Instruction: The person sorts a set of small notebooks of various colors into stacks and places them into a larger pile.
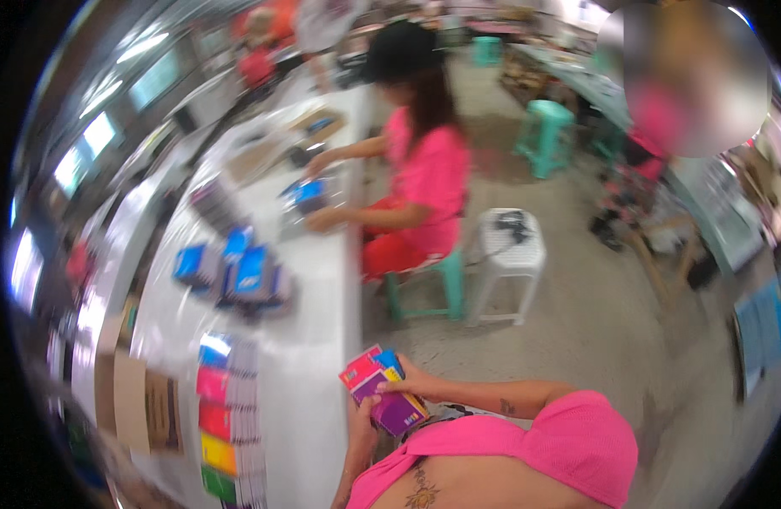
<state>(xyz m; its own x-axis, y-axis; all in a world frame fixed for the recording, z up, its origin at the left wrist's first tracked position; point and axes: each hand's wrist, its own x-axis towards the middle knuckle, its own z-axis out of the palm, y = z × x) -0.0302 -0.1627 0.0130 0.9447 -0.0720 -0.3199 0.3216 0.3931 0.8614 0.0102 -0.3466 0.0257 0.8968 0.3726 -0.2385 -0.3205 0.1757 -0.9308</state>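
Note:
A small bundle of coloured booklets (398, 411) is held just past the table edge, in front of my body. Purple is on top, with red, blue and yellow covers showing around it. My left hand (365, 422) is closed on the lower left side of the bundle. From the right, my right hand (416, 382) grips it with the thumb lying over the purple cover. On the table to my left lies a row of stacks, including a blue stack (226, 351), a pink stack (225, 385), a yellow stack (225, 455) and a green stack (221, 483).
Further up the white table (314, 339) sit blue-topped stacks (253, 273). A co-worker in pink (428, 182) handles a blue pack there, seated on a green stool (450, 284). A white stool (511, 246) stands behind. An open cardboard box (134, 403) is at the left.

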